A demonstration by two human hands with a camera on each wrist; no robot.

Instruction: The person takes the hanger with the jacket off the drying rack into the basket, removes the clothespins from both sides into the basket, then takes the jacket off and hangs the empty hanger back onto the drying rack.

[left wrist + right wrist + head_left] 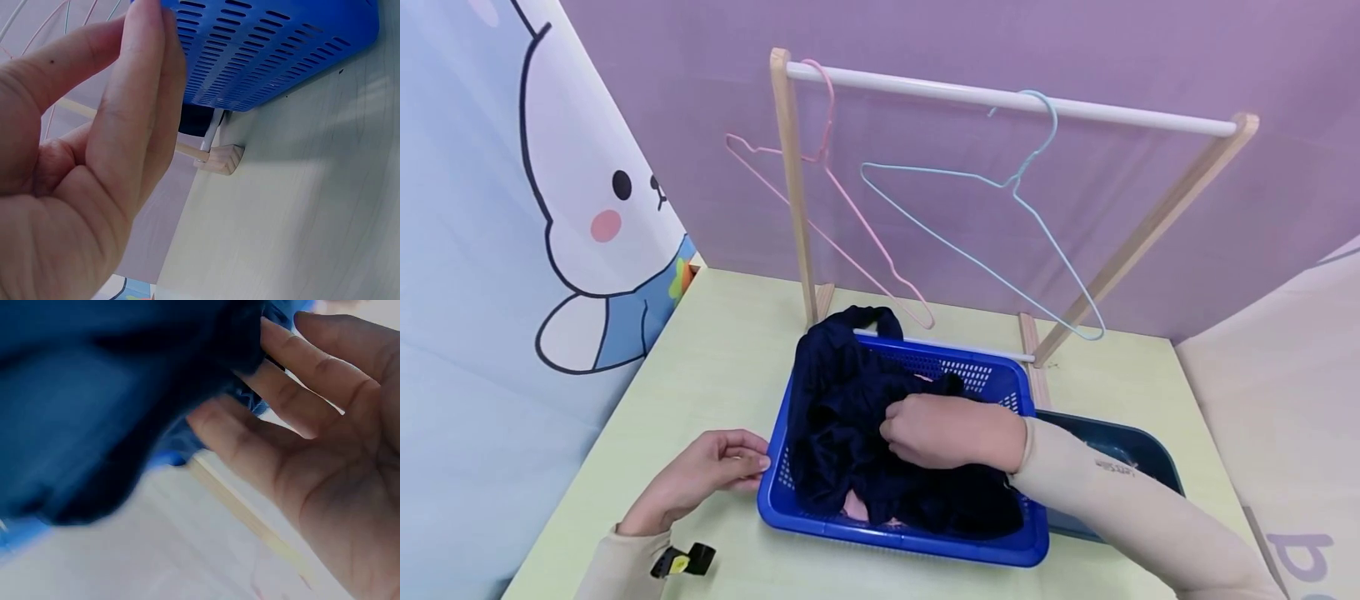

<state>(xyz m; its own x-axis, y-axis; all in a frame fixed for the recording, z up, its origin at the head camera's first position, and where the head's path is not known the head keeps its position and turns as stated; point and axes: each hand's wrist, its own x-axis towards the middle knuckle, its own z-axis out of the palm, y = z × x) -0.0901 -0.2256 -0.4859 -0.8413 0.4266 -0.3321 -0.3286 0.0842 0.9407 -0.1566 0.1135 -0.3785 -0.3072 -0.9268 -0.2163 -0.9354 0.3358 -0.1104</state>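
Observation:
A blue plastic basket (898,546) with slotted sides holds a heap of dark navy clothing (842,392), part of which hangs over its far left rim. Bits of pink cloth (854,506) peek out from under the heap. At the basket's left side my left hand (715,467) pinches the rim, thumb on top and fingers lower down. Over the middle of the heap, my right hand (943,429) grips the navy fabric with curled fingers. Some of its fingertips disappear into the dark folds (156,394) in the right wrist view.
Behind the basket stands a wooden rack with a white rail (1120,117). A pink hanger (850,196) and a light blue hanger (1015,183) hang from it. A dark teal bin (1142,446) sits at the right, partly under the right forearm. Fabric walls surround the pale table (730,333).

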